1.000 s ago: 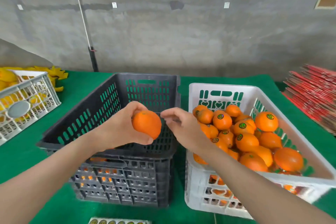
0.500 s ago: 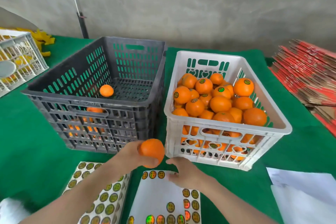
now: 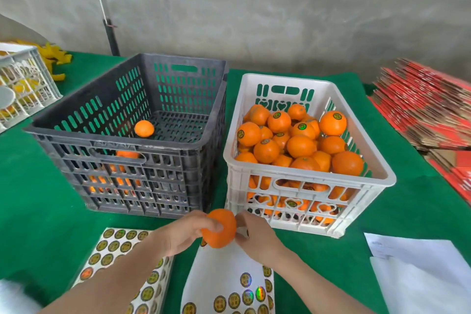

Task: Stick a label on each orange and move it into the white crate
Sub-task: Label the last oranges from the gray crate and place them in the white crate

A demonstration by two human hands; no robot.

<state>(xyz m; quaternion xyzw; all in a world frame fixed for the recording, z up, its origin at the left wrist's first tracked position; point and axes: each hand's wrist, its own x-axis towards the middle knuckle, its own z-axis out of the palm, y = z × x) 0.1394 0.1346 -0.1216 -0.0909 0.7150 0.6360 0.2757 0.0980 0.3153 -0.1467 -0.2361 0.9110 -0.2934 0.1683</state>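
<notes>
Orange (image 3: pixel 219 231) gripped in left hand (image 3: pixel 179 234), right hand (image 3: pixel 256 238) fingers (image 3: pixel 241 236) pinching its side

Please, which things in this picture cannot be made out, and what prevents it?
Head view: any label on the held orange, hidden behind the right hand.
Head view: how many oranges the black crate holds, screened by its near wall.
Head view: sticker sheets, cut off by the bottom edge; print too small.

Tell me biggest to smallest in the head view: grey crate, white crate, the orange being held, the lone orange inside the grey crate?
1. grey crate, slightly bigger
2. white crate
3. held orange
4. lone orange; it sits farther from the camera, so their real order is unsure.
</notes>
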